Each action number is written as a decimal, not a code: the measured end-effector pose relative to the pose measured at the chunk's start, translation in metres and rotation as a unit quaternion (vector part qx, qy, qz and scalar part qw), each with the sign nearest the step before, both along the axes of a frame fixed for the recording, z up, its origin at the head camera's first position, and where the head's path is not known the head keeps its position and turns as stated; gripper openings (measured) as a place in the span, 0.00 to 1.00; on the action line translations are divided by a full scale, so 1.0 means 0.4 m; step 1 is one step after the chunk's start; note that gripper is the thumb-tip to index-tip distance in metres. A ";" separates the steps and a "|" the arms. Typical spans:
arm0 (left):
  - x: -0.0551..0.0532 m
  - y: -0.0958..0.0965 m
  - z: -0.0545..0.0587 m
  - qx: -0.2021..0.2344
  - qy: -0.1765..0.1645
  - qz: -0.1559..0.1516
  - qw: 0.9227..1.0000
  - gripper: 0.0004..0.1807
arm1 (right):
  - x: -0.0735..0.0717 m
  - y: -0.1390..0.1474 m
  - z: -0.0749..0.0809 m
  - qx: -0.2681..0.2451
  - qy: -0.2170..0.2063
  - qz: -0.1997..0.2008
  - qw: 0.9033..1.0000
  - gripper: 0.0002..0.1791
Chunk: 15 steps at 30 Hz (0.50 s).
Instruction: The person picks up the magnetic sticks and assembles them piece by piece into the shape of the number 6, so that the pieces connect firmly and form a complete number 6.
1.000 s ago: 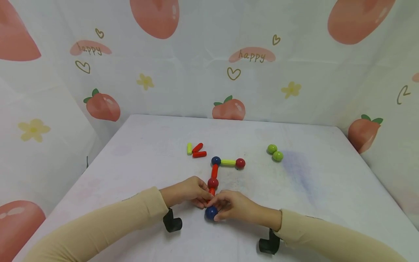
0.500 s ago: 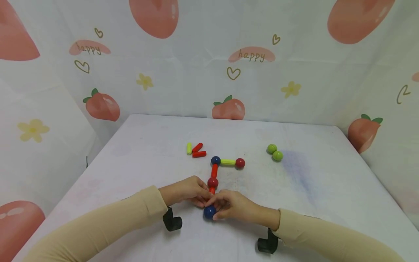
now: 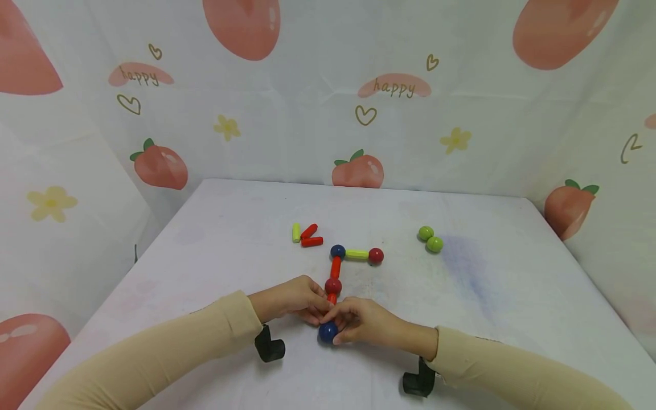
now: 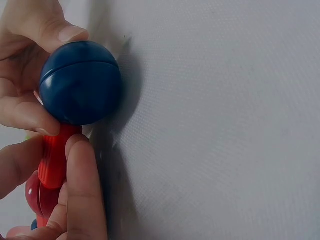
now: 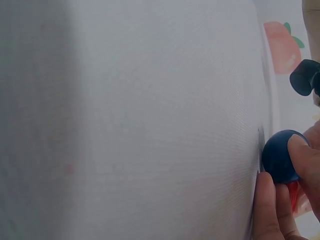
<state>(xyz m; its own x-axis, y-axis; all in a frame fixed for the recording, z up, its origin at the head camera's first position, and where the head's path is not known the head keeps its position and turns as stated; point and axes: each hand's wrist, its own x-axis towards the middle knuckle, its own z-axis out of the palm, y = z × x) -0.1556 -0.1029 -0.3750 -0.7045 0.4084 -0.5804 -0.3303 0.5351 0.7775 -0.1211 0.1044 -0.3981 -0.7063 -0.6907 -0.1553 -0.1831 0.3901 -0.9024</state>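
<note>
A chain of magnetic-looking balls and rods lies mid-table. My left hand [image 3: 297, 300] pinches its nearest red rod [image 4: 54, 157] between thumb and fingers. My right hand [image 3: 366, 322] grips the blue ball [image 3: 328, 333] at the near end, with the thumb on one side and fingers on the other. In the left wrist view this ball sits right at the rod's end. Farther along come a red ball [image 3: 333, 286], another red rod [image 3: 335, 268], a smaller-looking blue ball [image 3: 337, 251], then a yellow-green rod [image 3: 357, 254] pointing right to a second red ball [image 3: 376, 255].
Behind the chain to the left lie two loose red rods [image 3: 312, 242] and a yellow-green rod [image 3: 296, 233]. Two green balls [image 3: 434, 244] rest at the back right. A patterned cloth [image 3: 287, 114] hangs behind the white table [image 3: 215, 239]. Black wrist-worn devices [image 3: 270, 344] hang below both cuffs.
My right hand and the near blue ball have shifted slightly left, up against the red rod. My left hand has stayed almost still on the rod.
</note>
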 end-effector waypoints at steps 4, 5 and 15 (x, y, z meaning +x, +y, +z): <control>0.001 0.000 0.001 -0.002 0.001 0.000 1.000 0.08 | 0.000 0.001 -0.001 -0.005 0.002 0.002 1.000 0.19; 0.001 0.000 0.001 -0.005 0.004 -0.002 1.000 0.08 | 0.001 0.001 -0.001 -0.006 0.002 0.002 1.000 0.19; -0.053 -0.026 0.036 -0.114 0.106 -0.021 0.988 0.09 | 0.000 -0.002 0.000 0.012 -0.007 -0.007 1.000 0.19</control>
